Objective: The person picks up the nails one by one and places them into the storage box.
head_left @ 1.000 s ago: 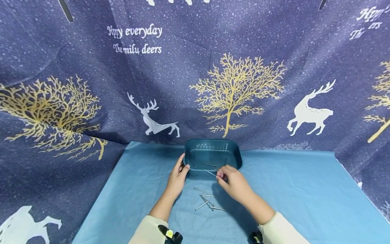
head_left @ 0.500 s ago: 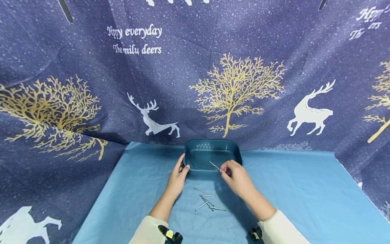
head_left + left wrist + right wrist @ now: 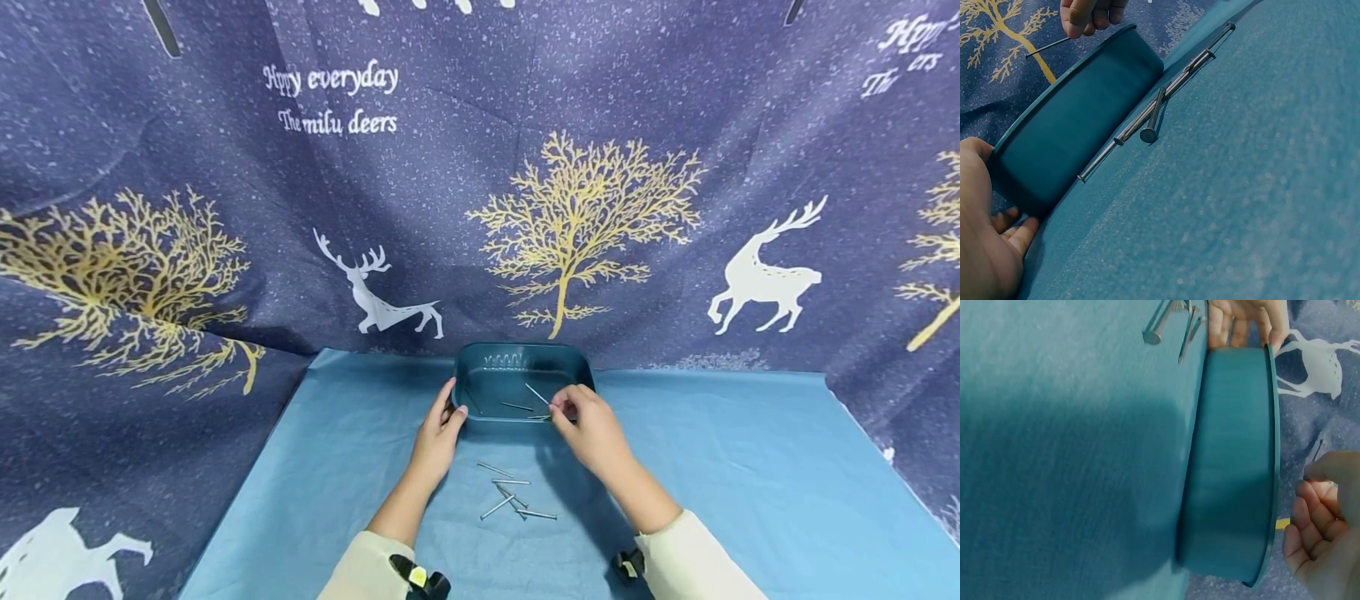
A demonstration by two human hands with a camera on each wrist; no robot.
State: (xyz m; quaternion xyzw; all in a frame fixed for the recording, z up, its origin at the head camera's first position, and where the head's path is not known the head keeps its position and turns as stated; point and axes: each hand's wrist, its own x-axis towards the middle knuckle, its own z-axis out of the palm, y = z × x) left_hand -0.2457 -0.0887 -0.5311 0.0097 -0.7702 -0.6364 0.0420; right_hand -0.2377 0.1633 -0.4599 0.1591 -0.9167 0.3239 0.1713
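A dark teal plastic tray (image 3: 498, 382) stands on the blue cloth with several nails lying inside. My left hand (image 3: 437, 437) grips its near left corner; in the left wrist view the thumb lies at the rim and the fingers bend against the outer wall. Over the tray's right part, my right hand (image 3: 592, 433) pinches one nail (image 3: 537, 393) between thumb and fingertips. That nail (image 3: 1047, 47) sticks out past the fingers above the rim. Nearer me on the cloth lies a loose group of several nails (image 3: 512, 481), some crossing each other.
Blue cloth (image 3: 720, 467) covers the table on both sides of the tray. Right behind the tray hangs a dark blue curtain (image 3: 637, 317) printed with deer and trees. Black straps (image 3: 420, 577) are at both wrists.
The right hand has moved right and slightly away from me over the tray, with the pinched nail now angled up to the left. My left hand and the nails on the cloth stay put.
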